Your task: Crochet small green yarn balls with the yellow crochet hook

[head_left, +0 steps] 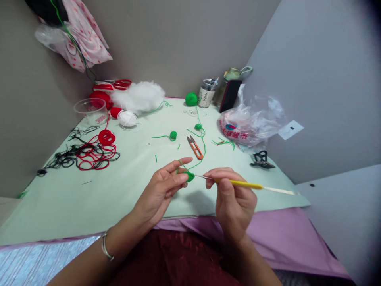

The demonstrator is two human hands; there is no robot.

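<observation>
My left hand (162, 188) pinches a small green crochet piece (189, 176) between thumb and fingers, with green yarn (200, 147) looped over the index finger and running back to a green yarn ball (191, 99). My right hand (230, 198) is closed around a yellow-handled crochet hook (244, 184); its metal tip reaches into the green piece. Both hands hover over the near edge of the pale green table mat (125, 198).
Orange thread snips (195, 147) lie just beyond the hands. Two small green balls (173, 135) sit mid-mat. Tangled red and black yarn (89, 153) lies left, with white stuffing (139, 95), a clear cup (91, 111) and a white ball (127, 118) behind. A plastic bag (250, 123), jar (206, 93) and black clip (262, 159) are on the right.
</observation>
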